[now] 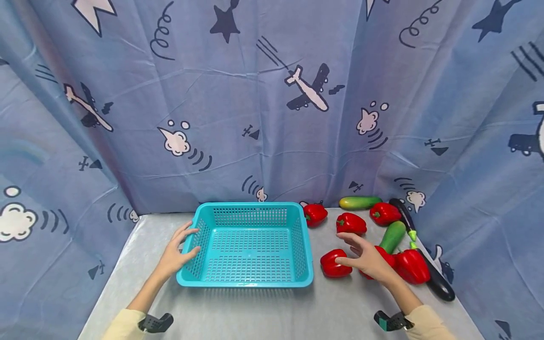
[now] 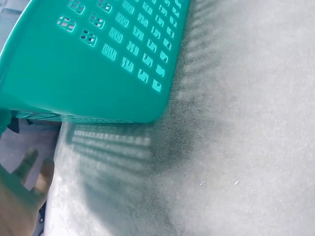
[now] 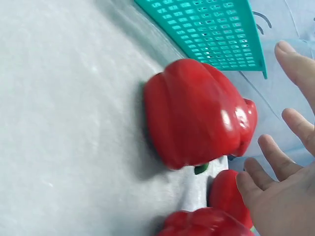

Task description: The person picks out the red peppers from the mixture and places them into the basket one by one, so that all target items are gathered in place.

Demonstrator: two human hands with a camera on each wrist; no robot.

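Note:
A turquoise perforated plastic basket (image 1: pixel 248 284) stands on the grey table with nothing in it. My left hand (image 1: pixel 177 250) is at the basket's left rim, thumb and fingers spread over the edge. In the left wrist view that hand (image 2: pixel 24 196) shows beside the basket's side wall (image 2: pixel 88 73). My right hand (image 1: pixel 367 257) hovers over the peppers with fingers spread and holds nothing. Its thumb overlaps a red bell pepper (image 1: pixel 333 264) right of the basket. The right wrist view shows this pepper (image 3: pixel 197 113) close by, apart from the spread fingers (image 3: pixel 278 155).
More red bell peppers (image 1: pixel 315 215) lie at the right, one partly hidden under my right hand. Among them are a yellow-green cucumber (image 1: pixel 360 203), a green cucumber (image 1: pixel 393 236) and two dark eggplants (image 1: pixel 439 281). A blue patterned curtain (image 1: pixel 255 118) hangs behind the table (image 1: pixel 272 314).

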